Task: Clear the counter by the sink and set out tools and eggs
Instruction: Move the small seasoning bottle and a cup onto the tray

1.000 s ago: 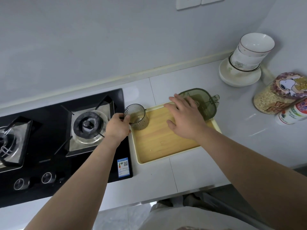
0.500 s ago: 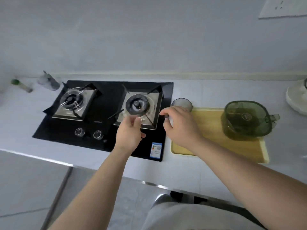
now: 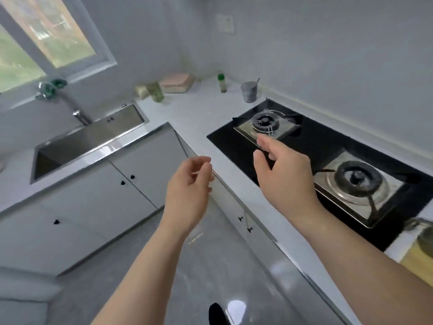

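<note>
Nearest: 2 bare forearms reach forward over the floor. The left hand (image 3: 189,181) hangs in front of the cabinet edge, fingers loosely curled, holding nothing visible. The right hand (image 3: 283,174) is raised over the near-left corner of the black hob (image 3: 328,144), fingers relaxed and parted from the thumb, also empty as far as can be seen. At the right edge a yellow tray (image 3: 419,261) shows only partly.

Beyond the hob, the white counter (image 3: 199,113) runs to the corner beside the sink (image 3: 93,139). Standing on it, well apart from both hands: a grey cup (image 3: 249,92) with a utensil handle sticking out, a green-capped bottle (image 3: 222,83), a pink container (image 3: 177,83) and a greenish block (image 3: 155,92) – blurred, so not identified further. No eggs are in view.

Assessment: the clearing step appears to be at its start – nothing in hand, the corner items untouched. The next move calls for a long reach past the hob to the corner, taking the upright cup and bottle without tipping them.
</note>
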Motion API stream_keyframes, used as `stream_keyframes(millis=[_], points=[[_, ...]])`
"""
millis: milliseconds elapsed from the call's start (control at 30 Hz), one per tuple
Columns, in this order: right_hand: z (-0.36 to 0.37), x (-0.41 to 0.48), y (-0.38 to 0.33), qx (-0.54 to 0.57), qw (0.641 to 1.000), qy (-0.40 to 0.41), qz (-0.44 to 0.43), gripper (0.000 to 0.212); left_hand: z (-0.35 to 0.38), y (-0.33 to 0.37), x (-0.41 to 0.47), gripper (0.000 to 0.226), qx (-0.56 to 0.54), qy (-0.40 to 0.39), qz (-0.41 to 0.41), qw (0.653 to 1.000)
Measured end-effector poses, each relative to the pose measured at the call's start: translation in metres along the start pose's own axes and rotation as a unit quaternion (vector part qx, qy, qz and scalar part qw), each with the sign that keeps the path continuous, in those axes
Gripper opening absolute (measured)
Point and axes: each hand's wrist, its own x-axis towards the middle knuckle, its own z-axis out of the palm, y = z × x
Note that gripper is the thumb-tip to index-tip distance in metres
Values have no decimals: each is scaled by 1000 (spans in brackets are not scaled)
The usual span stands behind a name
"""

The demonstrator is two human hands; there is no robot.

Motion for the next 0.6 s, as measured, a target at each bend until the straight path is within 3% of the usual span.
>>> stream_keyframes(millis=[333, 600], points=[[175, 63, -80, 1, 998, -56, 23, 47, -155, -76, 115, 15, -13, 33, -38, 999], [229, 143, -63, -64, 993, -71, 73, 53, -162, -92, 219, 15, -28, -12, -49, 998]])
